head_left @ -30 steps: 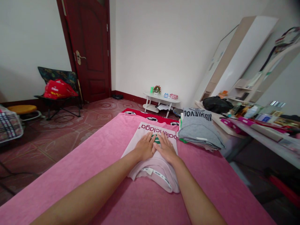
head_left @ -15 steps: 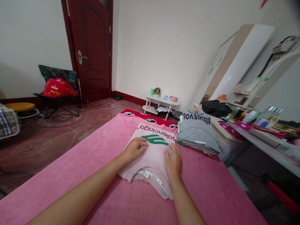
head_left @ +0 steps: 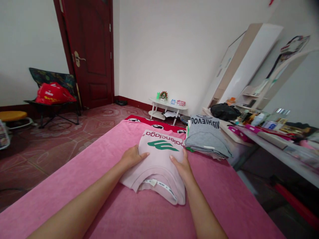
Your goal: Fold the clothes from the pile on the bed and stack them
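A folded pale pink T-shirt with a green logo lies on the pink bed cover, collar towards me. My left hand grips its left edge, thumb on top and fingers tucked under. My right hand grips the right edge the same way. The shirt's sides look slightly raised off the cover. Right beside it, at the bed's far right corner, is a stack of folded clothes topped by a grey T-shirt.
A cluttered desk with a black bag runs along the right. Past the bed stand a small white table, a dark red door, and a folding chair holding a red bag.
My hands slid apart from the middle of the shirt to its left and right edges and closed on them. The green logo is now uncovered.
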Tool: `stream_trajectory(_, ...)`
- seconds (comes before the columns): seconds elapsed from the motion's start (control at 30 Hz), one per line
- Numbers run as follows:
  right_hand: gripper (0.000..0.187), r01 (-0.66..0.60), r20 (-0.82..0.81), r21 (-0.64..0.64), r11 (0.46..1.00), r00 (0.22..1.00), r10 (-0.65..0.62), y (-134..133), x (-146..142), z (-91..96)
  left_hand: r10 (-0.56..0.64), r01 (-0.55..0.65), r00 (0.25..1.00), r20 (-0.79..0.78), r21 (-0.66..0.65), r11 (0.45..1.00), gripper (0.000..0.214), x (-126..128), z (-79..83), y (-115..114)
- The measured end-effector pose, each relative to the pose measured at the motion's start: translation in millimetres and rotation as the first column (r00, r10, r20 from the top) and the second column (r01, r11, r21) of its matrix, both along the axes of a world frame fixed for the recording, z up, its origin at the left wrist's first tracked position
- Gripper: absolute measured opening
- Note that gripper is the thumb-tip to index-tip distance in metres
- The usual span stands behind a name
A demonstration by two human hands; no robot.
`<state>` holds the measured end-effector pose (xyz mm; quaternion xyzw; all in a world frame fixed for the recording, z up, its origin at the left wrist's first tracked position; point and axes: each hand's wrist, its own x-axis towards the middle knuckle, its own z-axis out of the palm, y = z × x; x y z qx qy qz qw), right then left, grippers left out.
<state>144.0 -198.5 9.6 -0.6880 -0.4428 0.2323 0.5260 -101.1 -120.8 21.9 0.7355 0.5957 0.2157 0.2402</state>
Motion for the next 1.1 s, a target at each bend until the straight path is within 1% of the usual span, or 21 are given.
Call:
stream_trajectory(0.07,0.095,-0.029,-0.146,0.051,0.998,0.989,0.037,-3,-7,4.9,-0.022,0.019,0.994,0.109,0.034,0.999,0.072,5,3.0,-7)
stream_trajectory(0.1,0.092,-0.038,-0.185,0.072,0.997,0.981,0.051,-7,-10,9.6,-0.045,0.035,0.982,0.185,0.055,0.998,0.072,7,5.1,-11)
stream_trajectory(0.17,0.087,-0.051,-0.167,0.114,0.992,0.983,0.070,-20,-9,24.7,-0.114,0.084,0.938,0.327,0.103,0.991,0.073,14,10.8,-23)
stream_trajectory(0.23,0.083,-0.047,-0.050,0.131,0.990,0.997,0.053,-41,1,46.5,-0.193,0.144,0.882,0.429,0.144,0.979,0.075,26,18.3,-39)
stream_trajectory(0.33,0.077,0.007,0.142,0.099,0.995,0.990,-0.021,-84,36,81.9,-0.310,0.252,0.784,0.538,0.181,0.951,0.076,56,29.8,-73)
stream_trajectory(0.4,0.076,0.071,0.208,0.056,0.996,0.975,-0.081,-112,70,98.2,-0.407,0.357,0.693,0.595,0.207,0.911,0.076,84,33.8,-97)
stream_trajectory(0.47,0.074,0.134,0.284,0.011,0.991,0.950,-0.132,-133,107,103.2,-0.493,0.456,0.604,0.627,0.235,0.858,0.074,118,31.4,-116)
stream_trajectory(0.5,0.072,0.162,0.339,-0.011,0.987,0.929,-0.149,-141,124,101.1,-0.526,0.493,0.574,0.628,0.247,0.834,0.074,136,27.4,-123)
stream_trajectory(0.57,0.068,0.243,0.475,-0.063,0.968,0.860,-0.185,-150,155,89.3,-0.577,0.551,0.548,0.606,0.257,0.794,0.077,171,15.0,-134)
stream_trajectory(0.63,0.063,0.368,0.608,-0.123,0.922,0.762,-0.223,-154,176,72.0,-0.597,0.582,0.553,0.582,0.243,0.776,0.080,201,0.5,-140)
stream_trajectory(0.7,0.061,0.487,0.700,-0.190,0.852,0.676,-0.230,-155,189,55.1,-0.599,0.590,0.564,0.569,0.230,0.774,0.080,222,-10.8,-142)
stream_trajectory(0.73,0.061,0.533,0.732,-0.226,0.815,0.645,-0.219,-155,192,48.3,-0.593,0.583,0.571,0.567,0.228,0.780,0.080,229,-14.4,-142)
stream_trajectory(0.8,0.060,0.608,0.796,-0.275,0.745,0.578,-0.178,-154,193,40.0,-0.589,0.569,0.587,0.555,0.234,0.788,0.080,232,-17.3,-139)
stream_trajectory(0.87,0.059,0.676,0.872,-0.236,0.698,0.465,-0.155,-150,188,39.2,-0.571,0.557,0.637,0.518,0.203,0.805,0.079,228,-16.2,-137)
stream_trajectory(0.9,0.057,0.693,0.906,-0.184,0.697,0.395,-0.153,-146,183,41.4,-0.557,0.550,0.674,0.485,0.174,0.817,0.077,224,-14.9,-137)
stream_trajectory(0.93,0.055,0.689,0.930,-0.125,0.714,0.332,-0.158,-141,177,44.7,-0.544,0.543,0.713,0.442,0.143,0.828,0.075,219,-13.5,-138)
stream_trajectory(0.97,0.053,0.662,0.943,-0.073,0.746,0.290,-0.165,-134,169,48.6,-0.536,0.539,0.746,0.396,0.114,0.834,0.072,215,-11.8,-140)
stream_trajectory(1.0,0.050,0.611,0.948,-0.040,0.790,0.273,-0.164,-126,160,52.2,-0.535,0.541,0.770,0.349,0.090,0.836,0.070,210,-10.0,-143)
stream_trajectory(1.03,0.049,0.542,0.950,-0.024,0.840,0.274,-0.150,-117,151,54.7,-0.546,0.552,0.780,0.305,0.075,0.830,0.067,207,-7.9,-148)
stream_trajectory(1.07,0.048,0.462,0.952,-0.027,0.886,0.284,-0.119,-106,140,55.3,-0.566,0.570,0.781,0.264,0.066,0.819,0.064,203,-5.2,-152)
stream_trajectory(1.1,0.049,0.385,0.952,-0.051,0.921,0.297,-0.072,-96,130,53.7,-0.588,0.591,0.778,0.220,0.061,0.804,0.061,198,-2.0,-157)
